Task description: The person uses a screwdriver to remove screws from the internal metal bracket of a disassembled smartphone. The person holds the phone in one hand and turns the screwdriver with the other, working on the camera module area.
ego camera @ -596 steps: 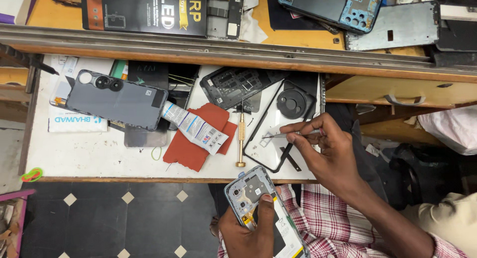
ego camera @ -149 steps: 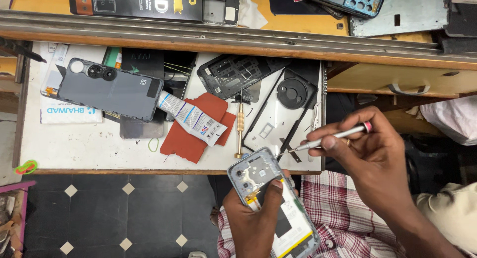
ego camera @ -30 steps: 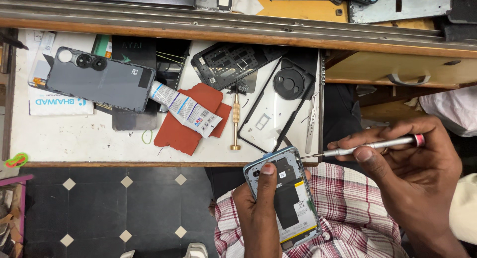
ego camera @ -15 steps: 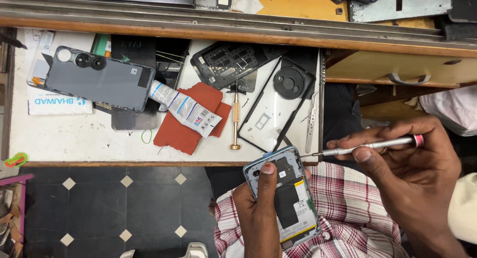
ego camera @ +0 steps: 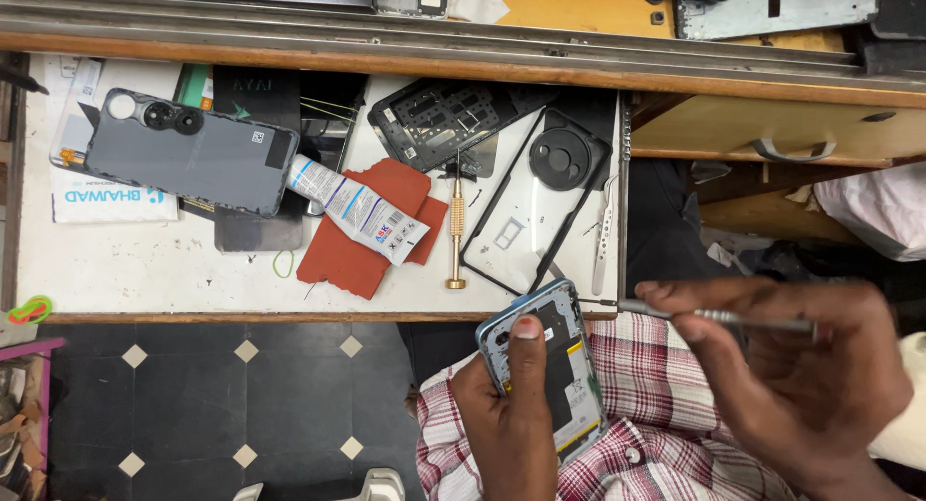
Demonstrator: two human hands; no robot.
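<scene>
Lower centre: left hand point(ego camera: 511, 419) grips opened phone point(ego camera: 545, 371), back facing up, thumb across it for steadiness. Right hand point(ego camera: 805, 385) pinches thin screwdriver point(ego camera: 714, 315), tip at phone's top corner. Worktop point(ego camera: 145, 270) above holds glue tube point(ego camera: 352, 207), tweezers point(ego camera: 605, 233).

Bare white bench point(ego camera: 145, 270) lies open left of the torn red rubber mat point(ego camera: 362, 233); the brass-handled screwdriver point(ego camera: 456, 233) and clear phone case point(ego camera: 540, 207) crowd the right.

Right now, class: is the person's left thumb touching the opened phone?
Touching. The head view shows the left hand gripping the opened phone, its thumb pressed flat on the exposed back.
</scene>
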